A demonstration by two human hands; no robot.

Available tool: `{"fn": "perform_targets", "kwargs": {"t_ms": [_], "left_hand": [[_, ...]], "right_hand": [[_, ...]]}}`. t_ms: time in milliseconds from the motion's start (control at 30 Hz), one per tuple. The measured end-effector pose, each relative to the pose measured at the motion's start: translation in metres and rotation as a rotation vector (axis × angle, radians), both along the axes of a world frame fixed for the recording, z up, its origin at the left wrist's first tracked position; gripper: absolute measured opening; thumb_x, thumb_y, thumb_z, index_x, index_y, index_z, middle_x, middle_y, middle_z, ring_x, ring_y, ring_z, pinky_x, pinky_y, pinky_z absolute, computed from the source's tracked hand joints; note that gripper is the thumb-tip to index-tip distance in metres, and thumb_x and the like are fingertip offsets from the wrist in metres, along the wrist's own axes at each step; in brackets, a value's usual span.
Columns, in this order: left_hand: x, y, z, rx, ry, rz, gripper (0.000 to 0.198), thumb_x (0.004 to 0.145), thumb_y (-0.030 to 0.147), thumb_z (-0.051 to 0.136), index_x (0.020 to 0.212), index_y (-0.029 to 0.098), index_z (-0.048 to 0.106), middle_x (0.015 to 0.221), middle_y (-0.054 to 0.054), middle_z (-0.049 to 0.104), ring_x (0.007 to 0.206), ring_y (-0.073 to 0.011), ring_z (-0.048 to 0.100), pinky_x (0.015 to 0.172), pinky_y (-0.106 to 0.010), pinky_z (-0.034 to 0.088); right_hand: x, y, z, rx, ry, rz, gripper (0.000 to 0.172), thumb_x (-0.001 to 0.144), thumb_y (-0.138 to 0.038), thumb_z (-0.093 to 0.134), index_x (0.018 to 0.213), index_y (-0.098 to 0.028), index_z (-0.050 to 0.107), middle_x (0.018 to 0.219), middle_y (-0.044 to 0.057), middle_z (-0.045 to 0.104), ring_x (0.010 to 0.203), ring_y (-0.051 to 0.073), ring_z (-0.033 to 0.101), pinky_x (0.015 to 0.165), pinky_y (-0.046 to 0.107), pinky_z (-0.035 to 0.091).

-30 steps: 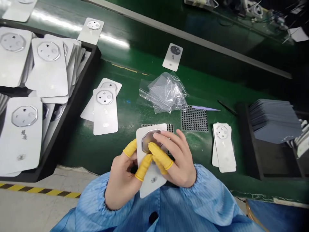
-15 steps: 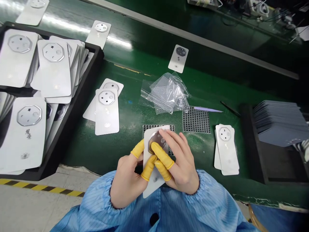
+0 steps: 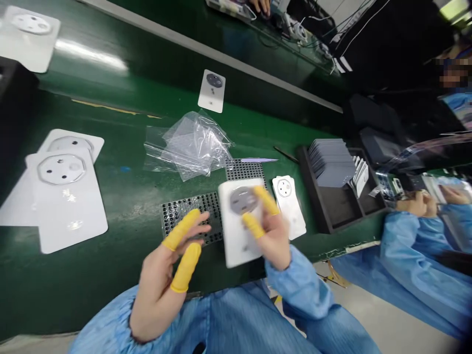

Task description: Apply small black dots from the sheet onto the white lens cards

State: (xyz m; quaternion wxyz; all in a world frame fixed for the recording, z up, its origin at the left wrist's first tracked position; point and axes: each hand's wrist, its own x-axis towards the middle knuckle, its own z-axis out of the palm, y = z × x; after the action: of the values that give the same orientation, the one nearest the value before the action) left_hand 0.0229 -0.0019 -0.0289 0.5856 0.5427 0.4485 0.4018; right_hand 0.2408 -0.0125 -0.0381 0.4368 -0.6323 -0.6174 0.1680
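My right hand, with yellow finger cots, grips a white phone back cover by its camera area and right side; both are blurred by motion. My left hand hovers to the left, fingers apart and nothing in them. Behind it on the green bench lies a sheet of small black dots, partly hidden by the held cover. A second dotted sheet sits farther back, with purple tweezers across its top. To the right of my right hand are stacked white covers.
Crumpled clear plastic film lies mid-bench, with a single cover behind it. Two overlapping covers lie at left. At right stands a black divided box holding grey sheets. Beyond it, a co-worker's hands are busy.
My left hand has let go of the cover and moved away left. My right hand has carried the cover to the right over the bench. The view has turned right.
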Motion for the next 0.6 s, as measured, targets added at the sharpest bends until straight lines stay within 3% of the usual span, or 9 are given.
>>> {"fn": "perform_targets", "kwargs": {"t_ms": [67,167,267,367,433,500,600], "left_hand": [[-0.006,0.004,-0.002,0.039,0.038,0.082,0.043,0.09,0.023,0.058,0.133,0.027,0.055,0.124,-0.007,0.067,0.105,-0.0247,0.068,0.093,-0.039,0.058],[-0.021,0.009,-0.008,0.05,0.112,0.241,0.04,0.089,0.023,0.061,0.129,0.022,0.057,0.113,-0.007,0.071,0.099,-0.023,0.07,0.095,-0.041,0.056],[-0.036,0.009,-0.018,0.044,0.227,0.305,0.039,0.088,0.025,0.062,0.126,0.018,0.058,0.115,-0.009,0.07,0.101,-0.0224,0.069,0.099,-0.041,0.053],[-0.045,0.006,-0.029,0.009,0.354,0.295,0.039,0.087,0.027,0.062,0.124,0.016,0.059,0.118,-0.011,0.069,0.104,-0.0231,0.067,0.098,-0.04,0.053],[-0.047,0.003,-0.033,-0.006,0.409,0.26,0.039,0.087,0.03,0.06,0.122,0.014,0.059,0.118,-0.013,0.068,0.105,-0.0238,0.067,0.096,-0.039,0.054],[-0.047,0.002,-0.033,-0.004,0.471,0.237,0.038,0.088,0.034,0.058,0.119,0.012,0.059,0.113,-0.013,0.069,0.1,-0.0233,0.068,0.091,-0.038,0.056],[-0.047,0.001,-0.023,0.017,0.662,0.192,0.032,0.088,0.04,0.055,0.101,0.013,0.065,0.09,-0.009,0.071,0.077,-0.021,0.069,0.074,-0.036,0.058]], "right_hand": [[0.058,-0.006,-0.003,0.019,-0.025,-0.141,0.061,0.089,-0.027,0.06,0.145,-0.02,0.035,0.144,0.015,0.048,0.129,0.027,0.052,0.106,0.047,0.046],[0.138,-0.012,-0.014,-0.13,-0.241,-0.322,0.069,0.082,-0.033,0.067,0.143,-0.017,0.04,0.141,0.016,0.051,0.13,0.032,0.051,0.11,0.057,0.038],[0.16,-0.007,-0.021,-0.154,-0.539,-0.314,0.065,0.081,-0.035,0.068,0.139,-0.013,0.048,0.144,0.021,0.046,0.134,0.039,0.043,0.11,0.061,0.035],[0.107,0.0,-0.013,0.014,-0.625,-0.177,0.052,0.086,-0.029,0.064,0.135,-0.018,0.052,0.142,0.017,0.049,0.133,0.034,0.045,0.109,0.056,0.039],[0.048,0.004,-0.009,0.011,-0.519,0.072,0.049,0.091,-0.024,0.058,0.138,-0.021,0.047,0.137,0.015,0.055,0.129,0.027,0.052,0.108,0.05,0.044],[-0.008,0.006,-0.012,-0.035,-0.461,0.358,0.053,0.089,-0.031,0.062,0.138,-0.017,0.047,0.142,0.019,0.049,0.134,0.03,0.046,0.107,0.05,0.045],[-0.056,0.006,-0.029,0.014,-0.455,0.557,0.037,0.091,-0.024,0.059,0.127,-0.016,0.056,0.139,0.019,0.053,0.138,0.03,0.041,0.105,0.052,0.047]]}}
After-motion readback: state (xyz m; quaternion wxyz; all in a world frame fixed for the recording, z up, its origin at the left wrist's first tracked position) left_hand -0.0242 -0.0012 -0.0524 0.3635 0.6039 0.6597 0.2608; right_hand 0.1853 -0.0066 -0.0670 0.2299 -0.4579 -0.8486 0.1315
